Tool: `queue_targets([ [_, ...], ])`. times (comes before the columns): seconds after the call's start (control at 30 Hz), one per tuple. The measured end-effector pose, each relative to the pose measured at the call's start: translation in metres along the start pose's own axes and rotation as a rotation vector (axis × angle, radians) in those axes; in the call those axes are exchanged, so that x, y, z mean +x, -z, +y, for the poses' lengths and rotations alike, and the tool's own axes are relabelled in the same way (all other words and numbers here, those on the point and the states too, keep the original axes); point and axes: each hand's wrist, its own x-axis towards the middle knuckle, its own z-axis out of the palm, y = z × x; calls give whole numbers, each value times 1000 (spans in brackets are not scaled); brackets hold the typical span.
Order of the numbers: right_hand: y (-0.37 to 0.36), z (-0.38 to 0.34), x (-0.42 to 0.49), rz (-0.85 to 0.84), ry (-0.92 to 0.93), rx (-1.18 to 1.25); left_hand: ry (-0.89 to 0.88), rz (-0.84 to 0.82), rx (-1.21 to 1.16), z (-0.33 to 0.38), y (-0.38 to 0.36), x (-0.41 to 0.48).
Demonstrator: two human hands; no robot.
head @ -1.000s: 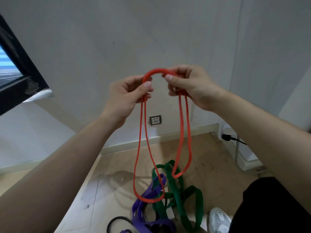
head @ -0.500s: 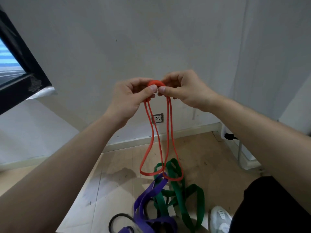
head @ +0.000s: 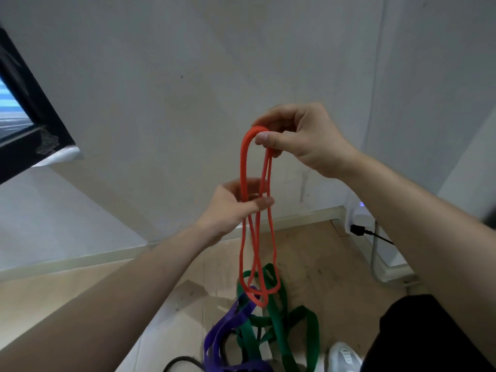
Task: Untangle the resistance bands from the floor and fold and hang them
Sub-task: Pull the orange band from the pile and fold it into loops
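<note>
A thin red resistance band (head: 243, 167) hangs folded into several long loops in front of the wall. My right hand (head: 295, 135) pinches its top bend between thumb and fingers. My left hand (head: 236, 202) is lower down and blurred, its thumb in front of the hanging strands and its fingers behind them, wrapped loosely round the loops. The red band's lower ends dangle just above the floor pile. On the floor lie a wide green band (head: 281, 320), a purple band (head: 228, 331) and a thin black band (head: 179, 362), crossing one another.
A grey wall stands straight ahead with a skirting board at the wooden floor (head: 316, 253). A dark window frame (head: 32, 130) is at the left. A black plug and cable (head: 359, 230) sit at the right wall. My shoe (head: 345, 357) and dark trouser leg (head: 429, 339) are bottom right.
My left hand has let go of the top of the red band and dropped down to the middle of the hanging strands. My right hand has moved right and up, keeping the folded top.
</note>
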Motion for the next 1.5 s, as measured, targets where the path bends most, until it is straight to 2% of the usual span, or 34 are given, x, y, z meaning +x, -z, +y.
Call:
queue_targets([
  [0.17, 10, 2, -3, 54, -21, 203, 63, -23, 22, -29, -33, -2],
  [0.33, 27, 12, -7, 162, -82, 351, 65, -27, 52, -39, -36, -1],
  [0.67, 62, 51, -13, 408, -207, 470, 81, -116, 99, -48, -16, -3],
  [0.83, 80, 79, -23, 489, -286, 552, 79, -56, 91, -41, 4, 1],
  [1.0, 87, 111, -42, 357, -507, 494, 34, 88, 33, -24, 29, 0],
  [1.07, 86, 122, -50, 230, -612, 390, 4, 97, 25, -16, 35, -2],
  [1.2, 75, 132, -57, -100, -721, 23, -60, 79, 51, 3, 40, -6],
  [1.27, 65, 127, -54, -278, -707, -158, -78, 67, 65, 11, 41, -7],
  [1.33, 52, 112, -46, -412, -665, -241, -94, 35, 105, 17, 41, -8],
  [1.43, 20, 77, -32, -507, -552, -123, -76, -22, 140, 25, 36, -10],
  [1.5, -8, 60, -27, -501, -459, -57, -67, -59, 182, 29, 34, -12],
])
